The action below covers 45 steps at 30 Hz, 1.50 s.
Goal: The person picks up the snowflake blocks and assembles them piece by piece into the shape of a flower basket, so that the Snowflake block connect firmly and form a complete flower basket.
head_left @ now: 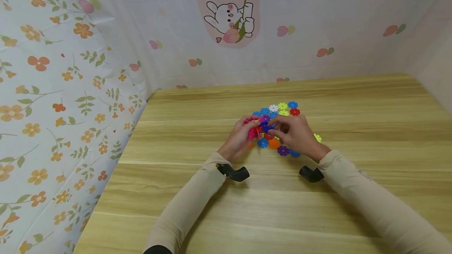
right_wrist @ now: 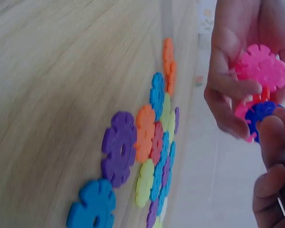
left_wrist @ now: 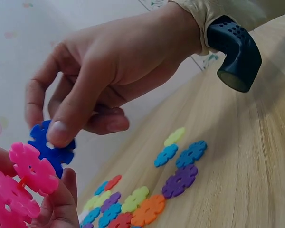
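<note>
My left hand (head_left: 236,139) holds a small cluster of pink notched plastic discs (left_wrist: 34,170) joined together, with some red between them in the right wrist view. Thumb and fingers of my right hand (head_left: 299,135) pinch a dark blue notched disc (left_wrist: 59,154). The blue disc stands right at the edge of the pink cluster, against its discs. Both hands are raised over the table, close together. Part of the blue disc is hidden behind the right thumb and the pink discs.
Many loose flower-shaped discs lie flat beneath and beyond my hands, among them an orange disc (left_wrist: 148,210), a purple disc (right_wrist: 119,148), a blue disc (right_wrist: 92,205) and a red disc (head_left: 294,111). The wooden table (head_left: 268,211) meets a printed cloth backdrop (head_left: 169,22).
</note>
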Each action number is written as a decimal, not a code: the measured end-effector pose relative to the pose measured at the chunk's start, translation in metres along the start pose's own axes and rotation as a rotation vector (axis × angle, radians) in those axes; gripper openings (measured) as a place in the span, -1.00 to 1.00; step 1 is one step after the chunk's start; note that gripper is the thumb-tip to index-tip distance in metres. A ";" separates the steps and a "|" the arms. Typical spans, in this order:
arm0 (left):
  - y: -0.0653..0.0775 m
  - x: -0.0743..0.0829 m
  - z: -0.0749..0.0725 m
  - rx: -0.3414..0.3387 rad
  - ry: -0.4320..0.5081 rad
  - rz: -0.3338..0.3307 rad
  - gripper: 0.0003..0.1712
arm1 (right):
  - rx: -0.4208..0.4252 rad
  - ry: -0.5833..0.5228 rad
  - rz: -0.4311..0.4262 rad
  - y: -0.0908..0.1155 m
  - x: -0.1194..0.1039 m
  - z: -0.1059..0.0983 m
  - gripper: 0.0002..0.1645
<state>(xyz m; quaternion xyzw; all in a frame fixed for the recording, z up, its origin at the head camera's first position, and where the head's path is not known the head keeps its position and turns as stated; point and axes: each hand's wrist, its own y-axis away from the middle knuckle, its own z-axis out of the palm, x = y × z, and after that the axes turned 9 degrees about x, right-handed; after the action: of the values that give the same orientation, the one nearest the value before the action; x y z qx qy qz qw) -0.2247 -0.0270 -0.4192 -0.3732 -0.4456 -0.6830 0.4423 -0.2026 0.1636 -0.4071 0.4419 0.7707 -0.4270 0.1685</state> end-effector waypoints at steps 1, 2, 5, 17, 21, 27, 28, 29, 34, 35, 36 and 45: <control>0.000 0.000 0.001 -0.001 0.003 -0.001 -0.73 | 0.014 0.005 -0.007 0.000 -0.001 0.001 -0.89; 0.000 0.000 0.002 -0.004 0.005 0.001 -0.75 | 0.026 0.009 -0.013 0.000 -0.002 0.002 -0.89; 0.000 0.000 0.003 -0.005 0.012 0.003 -0.78 | 0.063 0.036 -0.041 -0.001 -0.004 0.004 -0.90; 0.001 0.002 0.011 -0.007 0.108 -0.009 -0.94 | 0.205 0.041 -0.127 -0.001 -0.001 0.012 -0.88; 0.001 0.004 0.014 -0.034 0.130 -0.012 -0.94 | 0.230 0.056 -0.137 0.000 0.000 0.010 -0.89; 0.001 0.003 0.016 -0.079 0.133 -0.013 -0.88 | 0.222 0.016 -0.119 0.000 -0.001 0.009 -0.91; 0.002 0.003 0.017 -0.085 0.141 -0.014 -0.88 | 0.216 0.002 -0.111 0.000 -0.001 0.010 -0.92; 0.002 0.003 0.017 -0.091 0.147 -0.015 -0.87 | 0.210 -0.009 -0.103 0.000 -0.001 0.010 -0.92; 0.006 -0.001 0.011 -0.092 0.133 -0.026 -0.92 | 0.173 -0.038 -0.087 0.003 -0.002 0.014 -0.92; 0.007 -0.001 0.010 -0.086 0.122 -0.030 -0.90 | 0.163 -0.029 -0.093 0.003 -0.002 0.014 -0.92; 0.007 -0.001 0.008 -0.079 0.109 -0.036 -0.86 | 0.147 -0.023 -0.098 0.003 -0.002 0.014 -0.92; 0.004 0.002 -0.002 -0.028 0.040 -0.027 -0.66 | 0.027 0.113 -0.167 -0.005 -0.001 0.001 -0.91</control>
<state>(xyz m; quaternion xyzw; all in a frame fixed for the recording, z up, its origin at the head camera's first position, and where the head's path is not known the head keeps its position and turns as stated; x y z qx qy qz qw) -0.2222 -0.0299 -0.4174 -0.3597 -0.4322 -0.7023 0.4367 -0.2059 0.1605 -0.4047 0.4016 0.8073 -0.4244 0.0825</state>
